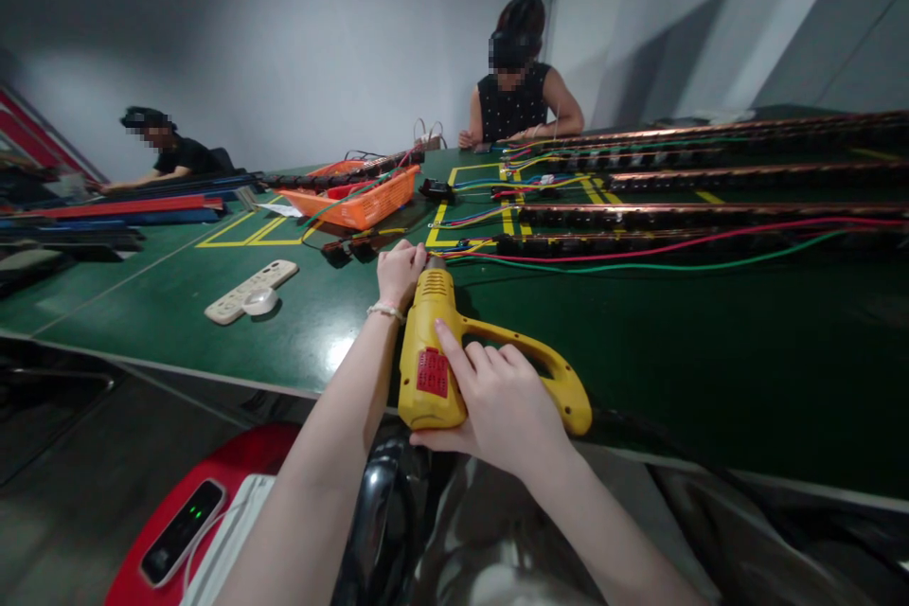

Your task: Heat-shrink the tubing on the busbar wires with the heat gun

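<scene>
My right hand (pixel 501 402) is wrapped round the body of a yellow heat gun (pixel 433 355), whose nozzle points away from me over the green table (pixel 674 341). My left hand (pixel 399 273), with a bead bracelet on the wrist, is closed just ahead of the nozzle; its fingers pinch something small that I cannot make out, near the ends of red, green and yellow wires (pixel 639 256). Long dark strips with copper rails (pixel 710 213) lie to the right of the wires.
An orange basket (pixel 362 199) holding wires stands at the middle back. A white power strip (pixel 250 292) lies to the left. Two other people sit at the far side. A red seat with a black device (pixel 181 530) is beside my left arm.
</scene>
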